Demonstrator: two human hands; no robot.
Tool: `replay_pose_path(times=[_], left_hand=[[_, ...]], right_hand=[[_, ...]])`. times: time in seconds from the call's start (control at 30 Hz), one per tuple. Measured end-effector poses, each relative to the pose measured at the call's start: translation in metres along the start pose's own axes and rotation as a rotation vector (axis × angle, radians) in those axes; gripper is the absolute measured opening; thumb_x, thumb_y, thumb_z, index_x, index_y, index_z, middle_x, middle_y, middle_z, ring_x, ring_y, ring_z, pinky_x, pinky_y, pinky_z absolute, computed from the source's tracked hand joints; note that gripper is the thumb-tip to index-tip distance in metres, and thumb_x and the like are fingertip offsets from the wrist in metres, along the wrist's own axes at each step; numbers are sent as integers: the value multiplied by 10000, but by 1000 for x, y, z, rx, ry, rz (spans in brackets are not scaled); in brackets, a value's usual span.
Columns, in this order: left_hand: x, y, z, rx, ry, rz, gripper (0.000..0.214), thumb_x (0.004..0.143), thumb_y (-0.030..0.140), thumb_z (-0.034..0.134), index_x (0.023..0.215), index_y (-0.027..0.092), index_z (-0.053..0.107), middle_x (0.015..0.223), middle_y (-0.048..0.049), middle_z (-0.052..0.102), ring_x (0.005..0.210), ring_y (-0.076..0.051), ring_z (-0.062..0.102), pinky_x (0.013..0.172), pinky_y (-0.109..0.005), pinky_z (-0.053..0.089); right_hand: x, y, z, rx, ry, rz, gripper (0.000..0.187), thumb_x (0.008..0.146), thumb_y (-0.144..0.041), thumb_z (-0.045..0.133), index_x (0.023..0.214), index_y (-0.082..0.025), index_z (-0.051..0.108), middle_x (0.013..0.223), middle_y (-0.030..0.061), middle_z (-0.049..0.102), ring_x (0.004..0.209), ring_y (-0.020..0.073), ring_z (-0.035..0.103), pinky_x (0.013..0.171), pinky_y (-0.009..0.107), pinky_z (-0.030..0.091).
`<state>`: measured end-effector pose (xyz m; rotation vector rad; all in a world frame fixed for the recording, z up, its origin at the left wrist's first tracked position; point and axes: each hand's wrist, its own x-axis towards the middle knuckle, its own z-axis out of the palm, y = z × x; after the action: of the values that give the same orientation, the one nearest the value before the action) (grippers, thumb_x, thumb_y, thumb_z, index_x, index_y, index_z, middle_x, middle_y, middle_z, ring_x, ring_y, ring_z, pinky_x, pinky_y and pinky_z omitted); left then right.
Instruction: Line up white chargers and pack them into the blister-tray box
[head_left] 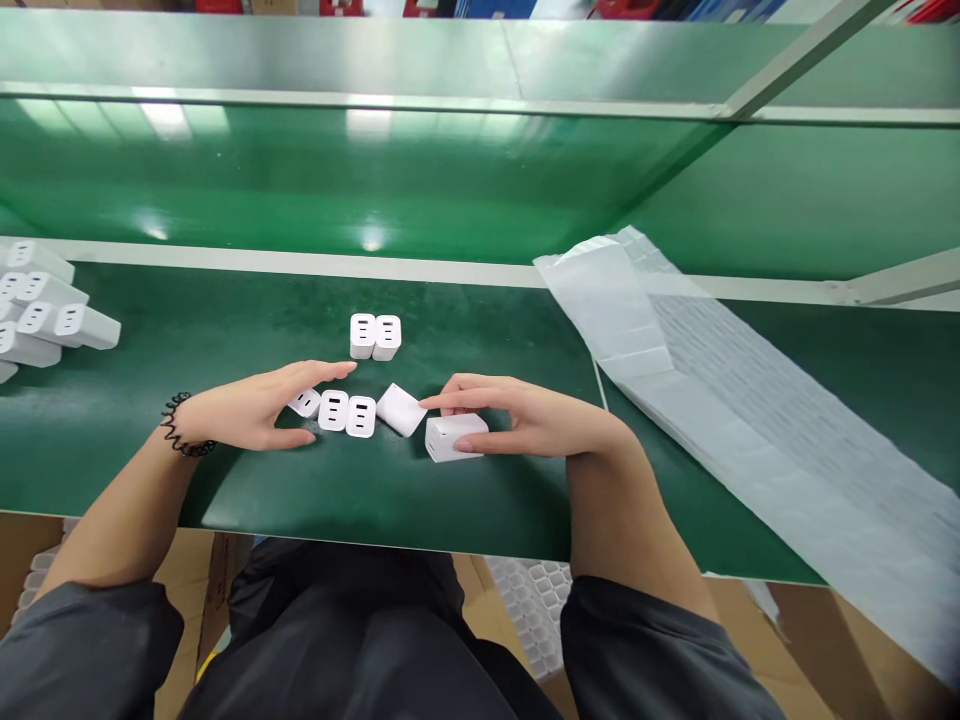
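Small white USB chargers lie on the green bench in front of me. My left hand [274, 405] is open, its fingers and thumb apart around the left end of a short row. The leftmost charger [304, 403] there is partly covered by that hand; two upright chargers [347, 413] stand right of it, port faces up. My right hand [517, 415] has its thumb on a charger lying on its side [446, 436] and its fingers behind it. Its index fingertip reaches a tilted charger [401, 410]. Farther back, two more chargers [375, 337] stand side by side.
More white chargers [45, 305] are piled at the far left. A long strip of white packing sheet [720, 400] crosses the right side and hangs over the front edge. A green back panel with a pale frame [300, 265] rises behind. Clear trays [532, 600] sit below the bench.
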<state>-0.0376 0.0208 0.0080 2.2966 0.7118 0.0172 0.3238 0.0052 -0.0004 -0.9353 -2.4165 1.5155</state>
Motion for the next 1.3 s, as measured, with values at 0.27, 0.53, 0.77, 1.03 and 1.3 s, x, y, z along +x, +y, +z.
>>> replay_pose_path(times=[0.27, 0.53, 0.77, 1.03, 1.3], left_hand=[[12, 4, 15, -36, 86, -37, 826, 869, 538, 671, 1543, 270, 276, 1525, -81, 453, 1369, -253, 465, 1115, -380, 430], [14, 4, 17, -18, 104, -20, 802, 881, 537, 660, 1536, 254, 294, 1510, -103, 459, 1345, -262, 481, 1085, -386, 443], [13, 4, 18, 1, 110, -20, 796, 883, 515, 666, 1537, 250, 296, 1491, -105, 481, 1321, -263, 503, 1054, -376, 459], [16, 6, 25, 117, 139, 0, 772, 883, 505, 671, 1522, 252, 319, 1426, -98, 543, 1215, -247, 574, 969, -356, 486], [18, 11, 35, 169, 176, 80, 708, 912, 509, 627, 1503, 243, 344, 1431, -114, 544, 1228, -249, 583, 960, -360, 504]], right_hand=[[15, 1, 13, 220, 320, -14, 373, 881, -482, 657, 1171, -249, 677, 1150, 78, 618, 1006, 207, 618, 851, 349, 530], [28, -2, 38, -22, 239, 181, 615, 860, -516, 625, 1407, -271, 487, 1313, 95, 587, 1115, 263, 597, 959, 464, 512], [24, -20, 45, -19, 213, 145, 554, 800, -399, 706, 1296, -260, 500, 1231, 79, 535, 1020, 222, 593, 919, 406, 538], [18, -12, 41, -124, 295, 68, 462, 792, -323, 705, 1157, -264, 429, 1172, 63, 566, 1003, 231, 593, 884, 397, 532], [17, -7, 98, -357, 694, 83, 683, 882, -292, 623, 1462, -314, 264, 1307, 128, 422, 1216, 309, 521, 999, 519, 512]])
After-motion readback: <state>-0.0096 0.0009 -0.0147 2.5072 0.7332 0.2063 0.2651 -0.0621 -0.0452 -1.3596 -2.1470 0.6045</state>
